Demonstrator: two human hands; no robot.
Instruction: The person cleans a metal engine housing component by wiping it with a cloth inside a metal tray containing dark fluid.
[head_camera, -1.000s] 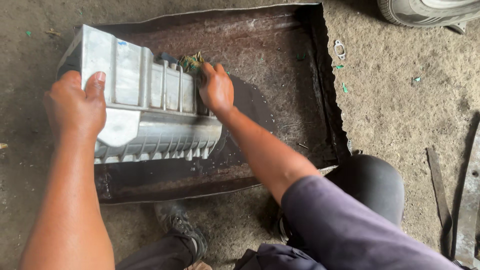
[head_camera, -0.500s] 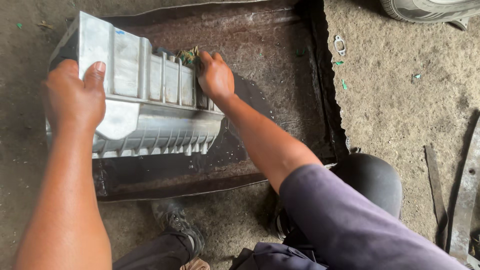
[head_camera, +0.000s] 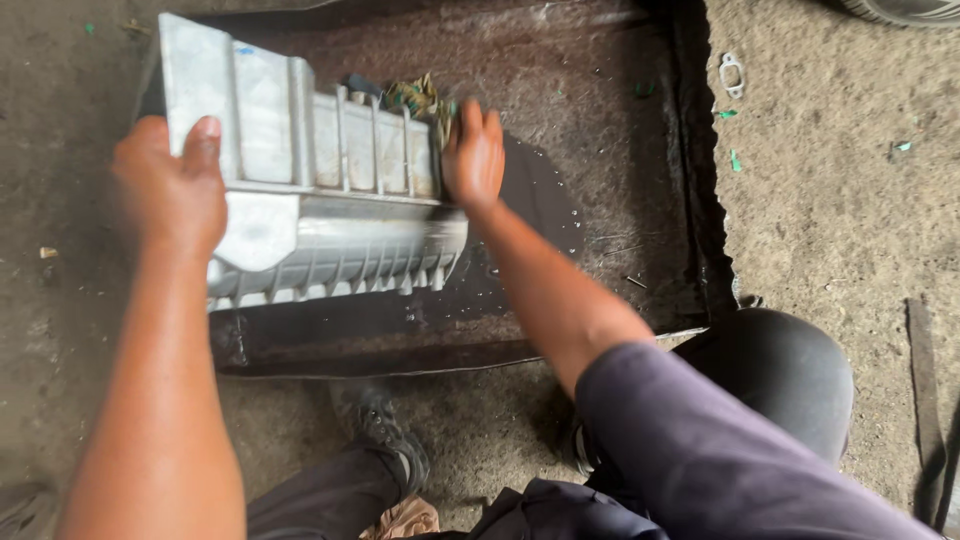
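Note:
A ribbed silver metal casing (head_camera: 330, 190), shaped like an engine sump, lies tilted over a dark rusty metal tray (head_camera: 600, 150) on the ground. My left hand (head_camera: 175, 190) grips the casing's left end, fingers over its flat flange. My right hand (head_camera: 472, 155) presses a greenish rag (head_camera: 415, 95) against the casing's right end; most of the rag is hidden behind the casing and the hand. A wet patch darkens the tray beside that hand.
My dark shoe (head_camera: 390, 445) and knee (head_camera: 790, 375) are below the tray's near edge. A small metal gasket (head_camera: 732, 75) and green scraps lie on the dirt to the right. A tyre (head_camera: 900, 10) shows at the top right, a metal strip (head_camera: 925, 400) at the right edge.
Both hands and the casing sit lower and further right in view as the head moves. The right hand has shifted a little along the casing's end with the rag.

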